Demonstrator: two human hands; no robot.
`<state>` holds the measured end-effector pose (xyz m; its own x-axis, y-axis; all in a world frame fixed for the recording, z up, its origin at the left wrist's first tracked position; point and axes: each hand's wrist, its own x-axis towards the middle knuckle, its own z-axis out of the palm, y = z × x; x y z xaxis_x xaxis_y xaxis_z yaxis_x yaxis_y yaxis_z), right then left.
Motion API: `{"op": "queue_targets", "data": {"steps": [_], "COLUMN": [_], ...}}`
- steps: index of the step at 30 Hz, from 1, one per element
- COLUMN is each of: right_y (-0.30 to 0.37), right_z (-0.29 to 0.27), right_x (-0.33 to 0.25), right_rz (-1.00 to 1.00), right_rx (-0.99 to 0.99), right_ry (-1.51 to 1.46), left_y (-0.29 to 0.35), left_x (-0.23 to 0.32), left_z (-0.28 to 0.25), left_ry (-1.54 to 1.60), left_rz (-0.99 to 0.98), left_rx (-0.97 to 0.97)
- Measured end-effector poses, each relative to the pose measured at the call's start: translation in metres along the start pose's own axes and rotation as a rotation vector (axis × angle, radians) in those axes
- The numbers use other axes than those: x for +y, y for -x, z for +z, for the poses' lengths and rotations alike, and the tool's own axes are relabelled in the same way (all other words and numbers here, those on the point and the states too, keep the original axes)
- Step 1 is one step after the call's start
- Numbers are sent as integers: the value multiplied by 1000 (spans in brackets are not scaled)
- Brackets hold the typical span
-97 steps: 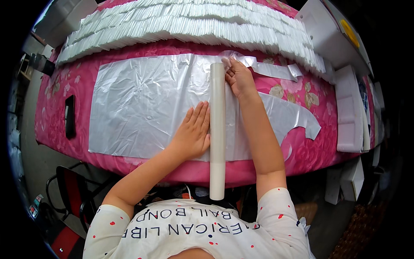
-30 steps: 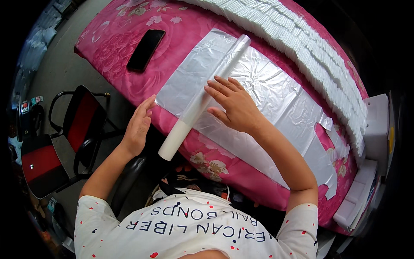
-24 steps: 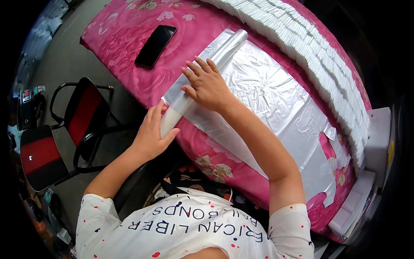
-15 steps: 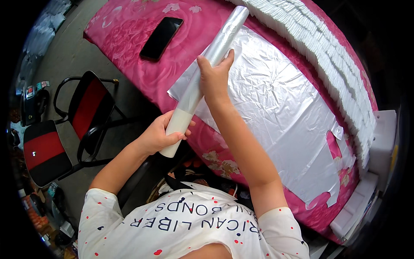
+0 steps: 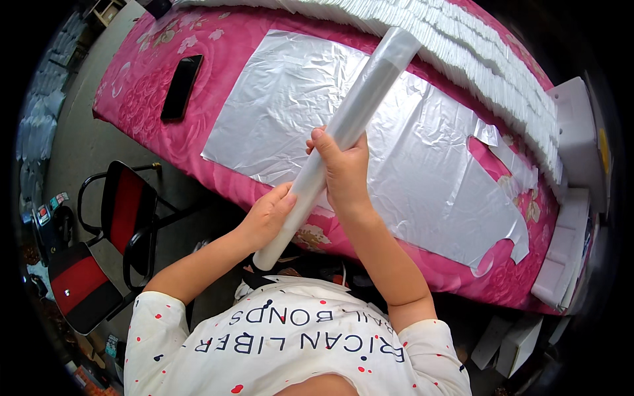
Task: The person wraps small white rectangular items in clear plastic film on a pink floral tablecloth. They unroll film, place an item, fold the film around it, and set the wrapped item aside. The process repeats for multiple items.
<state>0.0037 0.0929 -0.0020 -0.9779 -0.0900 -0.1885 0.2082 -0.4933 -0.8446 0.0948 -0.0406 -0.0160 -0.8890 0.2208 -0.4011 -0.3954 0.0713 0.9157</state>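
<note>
Both my hands grip a long roll of shiny translucent plastic film point(image 5: 371, 88), held slanting above the table's near edge. Lower on the roll, my left hand point(image 5: 269, 214) wraps it from the left side. Around its middle closes my right hand point(image 5: 345, 170), thumb lying along the top. The roll's lower end points toward my shirt and its upper end toward the far side of the table. Beneath it a crinkled silvery plastic sheet point(image 5: 422, 171) lies spread out, with cut-out holes and ragged edges at its right end.
A pink flowered cloth point(image 5: 142, 86) covers the table. On it rest a black phone point(image 5: 182, 88) at the left and long rows of stacked white folded pieces point(image 5: 462, 59) along the far edge. White foam boxes point(image 5: 573, 125) stand at the right; a red-and-black chair point(image 5: 125, 204) is at the left.
My view has shifted, so the phone and sheet appear farther left. The roll has swung slightly and my left hand now sits closer to my right hand on it.
</note>
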Motion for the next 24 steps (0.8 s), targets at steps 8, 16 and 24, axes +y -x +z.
{"op": "queue_targets", "data": {"steps": [8, 16, 24], "right_y": [-11, -36, -26], "right_z": [-70, -178, -174], "right_x": [-20, -82, -104], "right_rz": [-47, -84, 294], "right_rx": [146, 222, -120], "right_ry": [19, 474, 776], "left_y": [0, 20, 25], "left_x": [-2, -23, -22], "left_z": [14, 8, 9], "left_ry": [149, 124, 31], "left_rz": [-354, -551, -513], "left_rx": [-319, -440, -424]}}
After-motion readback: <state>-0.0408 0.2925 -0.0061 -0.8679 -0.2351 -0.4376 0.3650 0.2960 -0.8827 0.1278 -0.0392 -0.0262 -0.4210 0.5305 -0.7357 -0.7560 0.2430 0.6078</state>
